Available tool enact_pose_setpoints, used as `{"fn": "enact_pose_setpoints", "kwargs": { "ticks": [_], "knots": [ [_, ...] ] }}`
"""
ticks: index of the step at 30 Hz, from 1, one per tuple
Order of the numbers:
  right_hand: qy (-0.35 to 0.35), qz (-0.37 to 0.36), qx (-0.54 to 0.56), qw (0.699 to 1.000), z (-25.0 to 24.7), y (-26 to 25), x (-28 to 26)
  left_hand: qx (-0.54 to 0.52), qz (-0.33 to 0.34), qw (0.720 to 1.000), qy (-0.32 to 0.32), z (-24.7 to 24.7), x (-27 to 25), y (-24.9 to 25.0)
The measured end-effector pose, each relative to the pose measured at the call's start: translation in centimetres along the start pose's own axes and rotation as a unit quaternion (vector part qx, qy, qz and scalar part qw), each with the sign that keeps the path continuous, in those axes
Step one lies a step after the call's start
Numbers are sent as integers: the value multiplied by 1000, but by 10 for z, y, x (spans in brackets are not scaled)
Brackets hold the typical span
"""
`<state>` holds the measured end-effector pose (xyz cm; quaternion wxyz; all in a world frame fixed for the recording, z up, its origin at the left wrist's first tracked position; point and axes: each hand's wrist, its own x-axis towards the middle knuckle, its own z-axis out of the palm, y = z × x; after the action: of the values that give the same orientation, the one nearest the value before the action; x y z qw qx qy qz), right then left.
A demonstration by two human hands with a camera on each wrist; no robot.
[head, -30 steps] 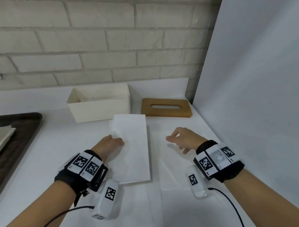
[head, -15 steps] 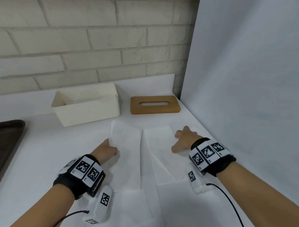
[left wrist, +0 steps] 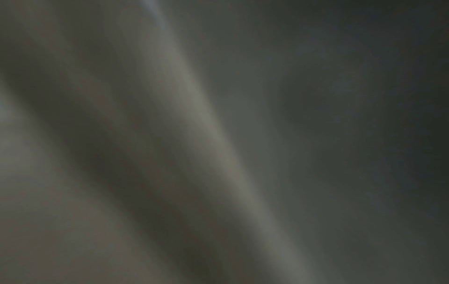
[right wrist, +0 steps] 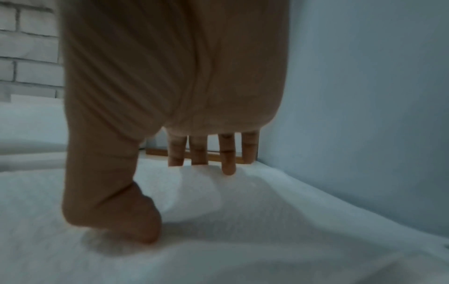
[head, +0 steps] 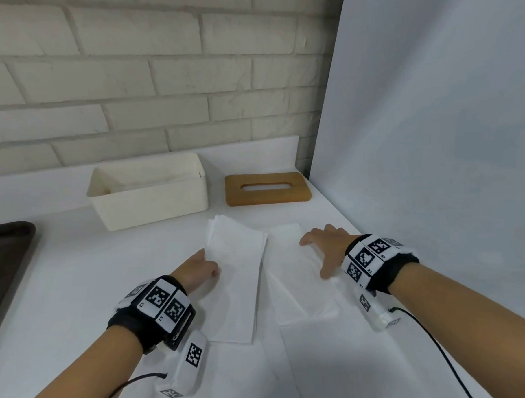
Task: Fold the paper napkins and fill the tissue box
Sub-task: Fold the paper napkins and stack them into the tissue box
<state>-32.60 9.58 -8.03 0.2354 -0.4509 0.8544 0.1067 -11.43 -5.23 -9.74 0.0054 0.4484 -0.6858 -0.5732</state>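
A folded white napkin (head: 237, 278) lies lengthwise in the middle of the table. My left hand (head: 198, 269) sits at its left edge with fingers curled onto that edge; the fingertips are hidden, and the left wrist view is dark and blurred. To the right, a second white napkin (head: 291, 275) lies partly flattened, with my right hand (head: 325, 248) spread open on it. The right wrist view shows straight fingers (right wrist: 227, 153) and the thumb touching that napkin (right wrist: 243, 221). The cream tissue box (head: 153, 203) stands open at the back, its wooden slotted lid (head: 297, 191) flat beside it.
A dark tray (head: 11, 258) lies at the table's left edge. A white upright panel (head: 434, 161) walls off the right side, close to my right hand. A brick wall (head: 160, 83) runs behind the box. More white paper (head: 337, 361) covers the table near me.
My right hand moved forward and spread flat on the right napkin. My left hand brought the folded napkin's edge down onto the table. The head view shifted right and closer.
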Motion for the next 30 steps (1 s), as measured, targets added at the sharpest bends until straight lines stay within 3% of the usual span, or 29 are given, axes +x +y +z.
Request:
{"fn": "enact_pose_setpoints", "kwargs": {
  "ticks": [6, 9, 11, 13, 16, 18, 20, 27, 30],
  "knots": [
    [-55, 63, -93, 992, -24, -5, -5, -56, -13, 998, 15, -7, 2, -9],
    [-7, 20, -27, 999, -49, -6, -22, -88, -11, 996, 32, -14, 2, -12],
    [29, -54, 94, 994, -65, -8, -31, -129, -3, 991, 42, -19, 3, -12],
    [38, -127, 321, 938, -75, -17, -37, -179, 6, 983, 42, -22, 3, -10],
    [10, -161, 562, 811, -74, -42, -29, -245, 31, 969, 32, -21, -1, -1],
    [-3, -151, 620, 770, -62, -63, -16, -281, 43, 959, 22, -19, -5, 6],
    [-24, -129, 648, 750, -46, -85, -5, -319, 51, 946, 13, -18, -9, 11],
    [-36, -125, 599, 790, -20, -120, 15, -343, 21, 935, 88, -29, -5, 3],
    [-49, -139, 550, 822, -21, -124, 17, -378, 11, 923, 67, -35, -3, -8]
  ]
}}
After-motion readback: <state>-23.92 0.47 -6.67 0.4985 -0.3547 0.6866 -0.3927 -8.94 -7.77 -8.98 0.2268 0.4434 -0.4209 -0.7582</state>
